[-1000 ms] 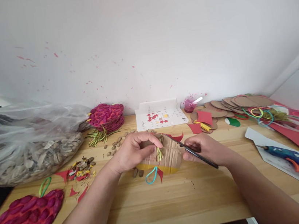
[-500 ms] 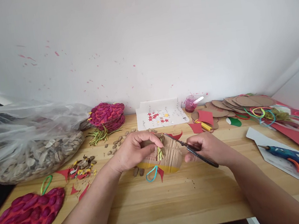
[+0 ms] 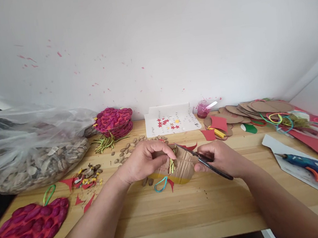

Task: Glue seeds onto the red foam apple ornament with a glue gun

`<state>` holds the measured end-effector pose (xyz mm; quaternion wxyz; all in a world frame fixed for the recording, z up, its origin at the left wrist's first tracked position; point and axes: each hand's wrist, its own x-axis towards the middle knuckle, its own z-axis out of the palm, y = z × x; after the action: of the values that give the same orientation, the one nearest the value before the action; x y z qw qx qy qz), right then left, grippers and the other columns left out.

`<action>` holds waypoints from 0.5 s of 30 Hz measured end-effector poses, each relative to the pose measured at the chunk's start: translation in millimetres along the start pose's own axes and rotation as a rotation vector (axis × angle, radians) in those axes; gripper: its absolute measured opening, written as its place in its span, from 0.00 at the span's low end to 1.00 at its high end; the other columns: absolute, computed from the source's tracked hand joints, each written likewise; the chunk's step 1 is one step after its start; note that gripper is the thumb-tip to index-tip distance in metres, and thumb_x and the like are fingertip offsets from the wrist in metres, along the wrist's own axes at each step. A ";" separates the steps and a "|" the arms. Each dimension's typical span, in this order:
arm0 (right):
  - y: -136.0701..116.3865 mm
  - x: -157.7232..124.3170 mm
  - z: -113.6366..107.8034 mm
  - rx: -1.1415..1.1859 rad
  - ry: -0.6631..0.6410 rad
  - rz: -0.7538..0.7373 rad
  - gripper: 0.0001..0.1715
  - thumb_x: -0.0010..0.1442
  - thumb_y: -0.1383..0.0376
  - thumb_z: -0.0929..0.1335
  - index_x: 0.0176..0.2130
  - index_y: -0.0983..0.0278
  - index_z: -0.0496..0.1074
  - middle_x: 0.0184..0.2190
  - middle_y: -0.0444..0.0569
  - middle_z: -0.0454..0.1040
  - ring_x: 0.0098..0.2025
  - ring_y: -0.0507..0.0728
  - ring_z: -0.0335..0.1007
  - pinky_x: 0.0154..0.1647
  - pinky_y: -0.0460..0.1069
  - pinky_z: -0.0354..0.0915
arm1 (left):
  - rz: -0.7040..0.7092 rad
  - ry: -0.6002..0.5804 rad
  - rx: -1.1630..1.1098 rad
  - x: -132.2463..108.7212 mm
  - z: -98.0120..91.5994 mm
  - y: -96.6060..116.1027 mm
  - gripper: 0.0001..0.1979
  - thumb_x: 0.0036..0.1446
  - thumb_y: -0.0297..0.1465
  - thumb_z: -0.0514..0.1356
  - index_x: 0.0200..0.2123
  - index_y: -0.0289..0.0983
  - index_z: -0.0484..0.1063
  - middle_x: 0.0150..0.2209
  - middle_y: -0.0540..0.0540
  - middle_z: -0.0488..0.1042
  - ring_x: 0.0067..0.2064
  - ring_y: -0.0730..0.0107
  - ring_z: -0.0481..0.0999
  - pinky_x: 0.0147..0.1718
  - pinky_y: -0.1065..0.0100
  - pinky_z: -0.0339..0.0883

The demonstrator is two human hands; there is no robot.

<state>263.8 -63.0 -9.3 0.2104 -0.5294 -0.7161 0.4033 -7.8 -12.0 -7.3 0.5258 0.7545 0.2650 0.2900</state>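
My left hand pinches a small bundle of yellow-green and dark strands over a piece of cardboard. The cardboard has a yellow lower edge, and a turquoise cord loop sticks out below it. In my right hand is a pair of scissors, its tips pointing left toward the top of the bundle. Whether the blades touch the strands I cannot tell. Red pointed paper scraps lie partly beneath the cardboard.
A glue gun rests on white card at the right. Behind are cardboard ovals, a cup of pink paint and a paper with stars. At left stand a bag of shells and a magenta-covered heart shape.
The scissor tips have shifted slightly down and right, and the cardboard has tilted a little. My left hand keeps its pinch on the strands.
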 end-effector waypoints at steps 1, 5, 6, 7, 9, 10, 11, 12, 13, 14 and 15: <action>-0.3 0.3 -0.4 0.005 -0.002 0.003 0.21 0.52 0.53 0.75 0.25 0.61 0.65 0.22 0.36 0.54 0.25 0.50 0.47 0.25 0.48 0.46 | -0.007 0.001 -0.005 0.0 0.3 0.2 0.08 0.60 0.28 0.60 0.36 0.33 0.79 0.32 0.45 0.77 0.30 0.74 0.72 0.31 0.73 0.65; -0.7 1.0 -1.4 0.017 -0.003 0.010 0.23 0.51 0.54 0.76 0.23 0.61 0.62 0.21 0.36 0.53 0.25 0.50 0.46 0.25 0.48 0.45 | -0.009 -0.001 -0.006 -0.4 0.3 -0.9 0.07 0.60 0.28 0.61 0.36 0.33 0.80 0.32 0.45 0.77 0.31 0.74 0.72 0.31 0.72 0.66; -0.7 0.9 -1.6 0.021 -0.006 0.011 0.23 0.51 0.54 0.76 0.23 0.61 0.62 0.21 0.36 0.53 0.25 0.50 0.46 0.25 0.48 0.45 | -0.006 -0.001 -0.012 -0.5 0.2 -1.2 0.07 0.60 0.28 0.61 0.36 0.33 0.80 0.32 0.45 0.76 0.31 0.74 0.72 0.31 0.72 0.66; -0.7 0.8 -1.7 0.024 -0.008 0.014 0.24 0.51 0.54 0.76 0.23 0.61 0.61 0.21 0.35 0.53 0.25 0.50 0.46 0.24 0.48 0.44 | -0.005 -0.002 -0.020 -0.5 0.1 -1.3 0.07 0.60 0.28 0.61 0.36 0.33 0.80 0.32 0.45 0.76 0.30 0.74 0.71 0.31 0.72 0.66; -1.1 0.6 -1.9 0.031 -0.011 0.017 0.25 0.51 0.53 0.76 0.22 0.61 0.60 0.21 0.35 0.52 0.25 0.50 0.45 0.24 0.48 0.44 | -0.010 -0.001 -0.041 -0.4 0.0 -1.1 0.07 0.60 0.28 0.61 0.36 0.33 0.79 0.31 0.46 0.75 0.29 0.75 0.70 0.30 0.73 0.65; -1.6 0.6 -2.0 0.033 -0.009 0.018 0.25 0.51 0.53 0.76 0.22 0.60 0.59 0.21 0.35 0.51 0.25 0.50 0.45 0.24 0.48 0.44 | -0.014 0.000 -0.049 -0.3 0.0 -0.8 0.07 0.60 0.28 0.61 0.36 0.33 0.79 0.31 0.46 0.75 0.29 0.75 0.70 0.30 0.73 0.65; -2.2 0.8 -2.1 0.033 -0.005 0.020 0.26 0.51 0.53 0.76 0.22 0.60 0.59 0.21 0.35 0.51 0.25 0.50 0.45 0.24 0.48 0.44 | -0.014 0.001 -0.053 -0.2 0.0 -0.4 0.07 0.60 0.28 0.61 0.36 0.33 0.79 0.31 0.47 0.75 0.29 0.76 0.70 0.29 0.73 0.65; -3.0 1.0 -2.3 0.032 0.000 0.021 0.26 0.51 0.53 0.76 0.21 0.60 0.58 0.21 0.36 0.51 0.25 0.50 0.44 0.24 0.48 0.44 | -0.012 0.002 -0.051 0.0 0.0 0.1 0.07 0.60 0.28 0.61 0.36 0.33 0.79 0.31 0.47 0.75 0.29 0.76 0.70 0.29 0.73 0.65; -3.9 1.3 -2.4 0.031 0.007 0.023 0.27 0.51 0.53 0.76 0.21 0.60 0.58 0.20 0.36 0.51 0.25 0.50 0.44 0.24 0.48 0.44 | -0.008 0.002 -0.043 0.1 0.0 0.6 0.07 0.60 0.29 0.61 0.36 0.33 0.79 0.31 0.46 0.75 0.29 0.75 0.70 0.29 0.73 0.65; -4.6 1.5 -2.5 0.028 0.014 0.023 0.27 0.50 0.53 0.76 0.21 0.60 0.58 0.20 0.36 0.51 0.25 0.50 0.44 0.24 0.48 0.44 | -0.003 0.001 -0.032 0.3 0.0 1.2 0.07 0.59 0.29 0.61 0.36 0.33 0.79 0.31 0.46 0.76 0.30 0.75 0.71 0.30 0.73 0.65; -5.1 1.7 -2.5 0.025 0.022 0.024 0.27 0.50 0.53 0.76 0.20 0.60 0.58 0.20 0.36 0.51 0.25 0.50 0.44 0.24 0.48 0.44 | 0.001 0.001 -0.019 0.5 0.1 1.8 0.07 0.59 0.28 0.61 0.36 0.33 0.80 0.31 0.46 0.76 0.30 0.74 0.71 0.31 0.73 0.65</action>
<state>262.0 -61.1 -4.0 0.2202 -0.5398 -0.7021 0.4089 -7.3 -12.3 -5.6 0.5324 0.7496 0.2620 0.2932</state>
